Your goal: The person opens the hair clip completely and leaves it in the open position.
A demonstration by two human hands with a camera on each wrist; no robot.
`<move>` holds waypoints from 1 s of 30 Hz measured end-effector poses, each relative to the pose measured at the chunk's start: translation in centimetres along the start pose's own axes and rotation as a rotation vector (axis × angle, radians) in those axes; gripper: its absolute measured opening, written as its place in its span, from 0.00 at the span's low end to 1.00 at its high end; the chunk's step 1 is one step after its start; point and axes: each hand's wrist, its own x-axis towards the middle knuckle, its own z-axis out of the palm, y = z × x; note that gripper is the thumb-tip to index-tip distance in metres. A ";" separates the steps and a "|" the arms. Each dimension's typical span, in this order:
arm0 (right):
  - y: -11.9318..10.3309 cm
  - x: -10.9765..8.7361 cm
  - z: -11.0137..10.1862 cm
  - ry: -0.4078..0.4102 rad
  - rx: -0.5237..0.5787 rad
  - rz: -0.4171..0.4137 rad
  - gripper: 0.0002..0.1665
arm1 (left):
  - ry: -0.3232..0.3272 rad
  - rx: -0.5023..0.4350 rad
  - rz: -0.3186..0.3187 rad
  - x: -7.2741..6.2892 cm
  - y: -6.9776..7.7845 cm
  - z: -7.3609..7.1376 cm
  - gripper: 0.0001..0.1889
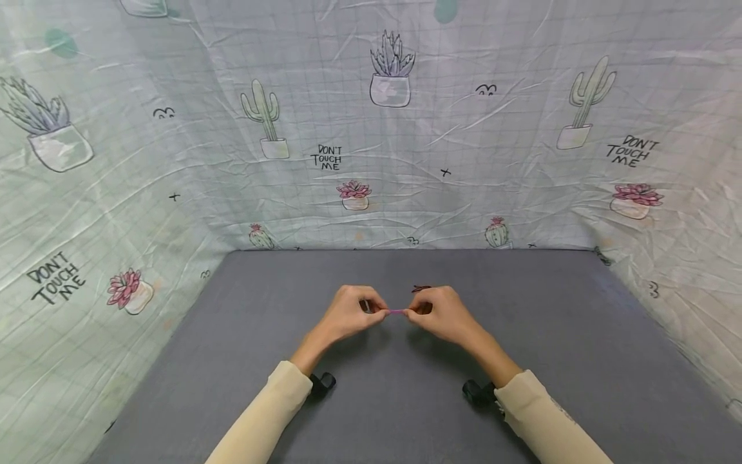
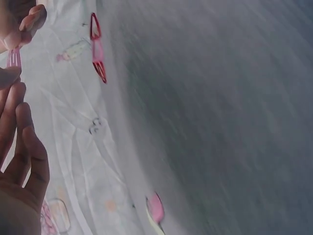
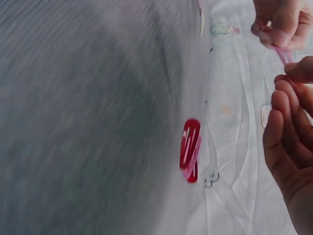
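A pink snap hair clip [image 1: 396, 312] is stretched lengthwise between both hands above the grey table. Its left end is pinched by the thumb and fingertips of my left hand [image 1: 350, 314]. My right hand [image 1: 445, 314] pinches the other end the same way. In the left wrist view slots show along the pink clip [image 2: 14, 58], while fingertips cover both its ends. Red hair clips [image 3: 190, 144] lie on the table beyond the right hand, with a pink one among them. The right hand partly hides this group in the head view.
The grey table [image 1: 394, 412] meets a hanging sheet [image 1: 301, 212] with plant prints at its back and sides. A pink piece [image 2: 156, 208] beside a pale yellow one lies on the table in the left wrist view. Black wrist cameras [image 1: 478, 392] hang under both wrists.
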 end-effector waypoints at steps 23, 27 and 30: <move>2.3 -2.5 -1.5 0.127 0.020 -0.173 0.08 | 0.010 -0.102 0.060 0.9 2.0 3.0 0.03; 2.5 -2.6 -1.6 0.139 0.008 -0.194 0.10 | 0.004 -0.104 0.074 1.0 2.2 2.9 0.03; 2.5 -2.5 -1.6 0.144 0.001 -0.204 0.12 | -0.002 -0.098 0.081 1.0 2.2 2.8 0.03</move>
